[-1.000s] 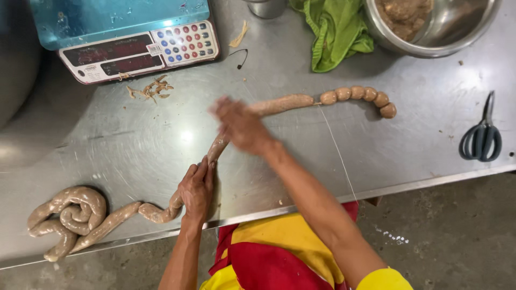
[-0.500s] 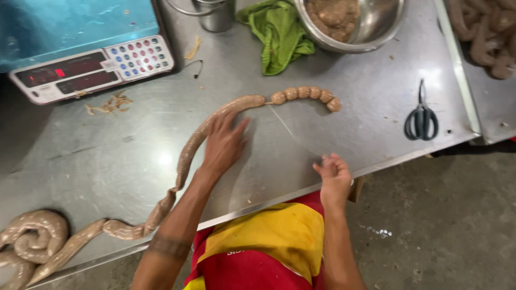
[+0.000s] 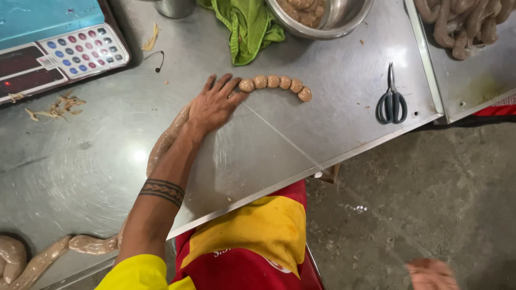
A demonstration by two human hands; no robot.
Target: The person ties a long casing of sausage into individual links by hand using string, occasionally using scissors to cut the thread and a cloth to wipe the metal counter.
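A long pale sausage rope [image 3: 161, 145] lies across the steel table [image 3: 344, 107]. Its far end is tied into several small round links [image 3: 277, 83]. My left hand [image 3: 215, 102] presses down on the rope just before those links, fingers spread over it. A thin string [image 3: 279, 137] runs taut from the links, over the table edge, towards my right hand [image 3: 430, 274]. That hand is blurred, low at the bottom right above the floor, and looks closed on the string. The rope's other end coils at the bottom left [image 3: 21, 258].
Black scissors [image 3: 391, 102] lie near the table's right edge. A steel bowl of meat [image 3: 322, 16], a green cloth [image 3: 244, 27] and a digital scale [image 3: 59, 53] stand at the back. A tray of sausages [image 3: 462, 24] sits on the right. Scraps [image 3: 54, 107] lie by the scale.
My left hand has slid along the rope up to the small links. My right hand has pulled back off the table edge and down towards the floor, drawing the string taut.
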